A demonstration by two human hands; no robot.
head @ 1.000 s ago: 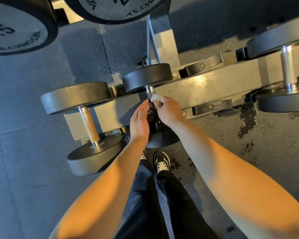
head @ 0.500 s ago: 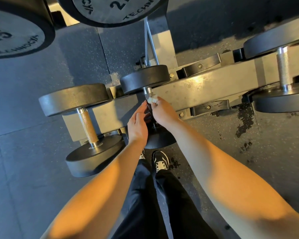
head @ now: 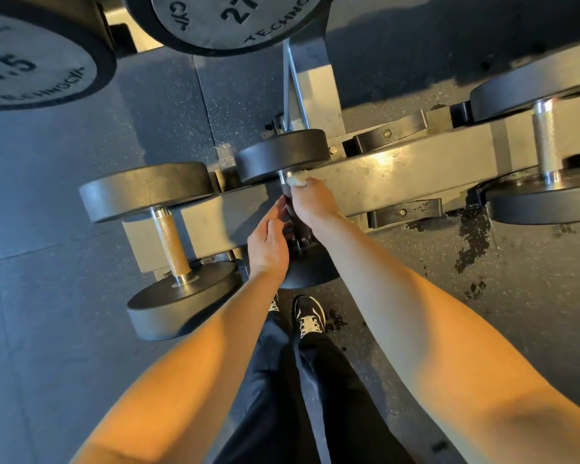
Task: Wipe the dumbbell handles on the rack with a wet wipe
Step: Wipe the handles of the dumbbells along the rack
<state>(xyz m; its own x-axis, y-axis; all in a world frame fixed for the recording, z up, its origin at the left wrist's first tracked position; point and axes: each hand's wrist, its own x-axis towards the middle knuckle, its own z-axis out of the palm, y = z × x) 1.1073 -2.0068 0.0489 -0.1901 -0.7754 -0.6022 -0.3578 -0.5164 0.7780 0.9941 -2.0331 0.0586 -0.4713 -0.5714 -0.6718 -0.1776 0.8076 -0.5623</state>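
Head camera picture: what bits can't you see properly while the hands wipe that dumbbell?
- Middle dumbbell handle, head view: mostly covered by the left hand and right hand.
- Wet wipe: only a white corner shows above the right hand.
- Number on the big left weight: cut off by the picture's edge.
- Right dumbbell: runs off the right edge.

This place is a gym. A long gray metal rack (head: pixel 399 182) holds heavy dumbbells (head: pixel 168 242) with thick black round ends and shiny metal handles. Two bigger weights (head: pixel 31 61) up top have numbers printed on them, like 27.5. The floor (head: pixel 47 329) is made of dark rubber mats with tiny specks. The person wears black pants and sport shoes (head: pixel 310 316).
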